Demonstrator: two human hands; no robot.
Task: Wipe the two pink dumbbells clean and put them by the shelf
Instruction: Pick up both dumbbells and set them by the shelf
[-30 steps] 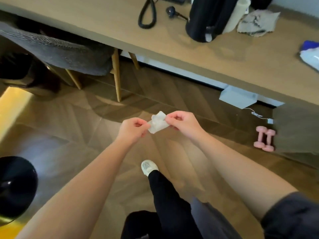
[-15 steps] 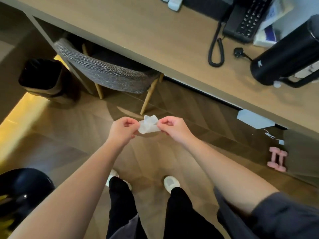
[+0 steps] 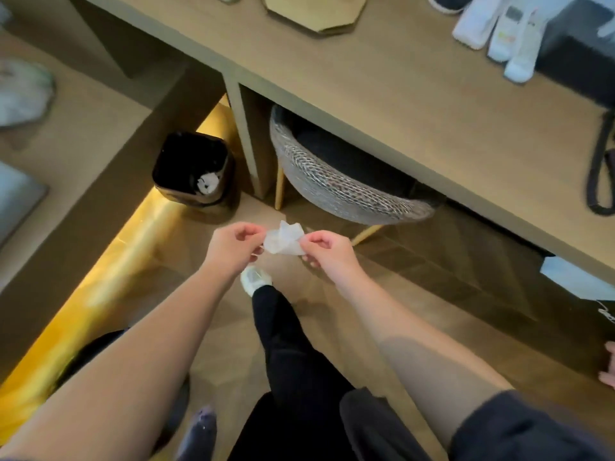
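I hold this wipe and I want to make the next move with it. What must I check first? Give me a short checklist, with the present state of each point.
1. Grip on the wipe: ok; left hand and right hand both pinch the white wipe.
2. Waste bin open: ok; no lid, and one crumpled white piece lies inside.
3. Wipe above the bin: not ok; it is over the floor, on the near side of the bin.
4. Chair out of the way: ok; tucked under the desk, right of the bin.
5. Dumbbells finished: cannot tell; only pink shapes show at the right edge.
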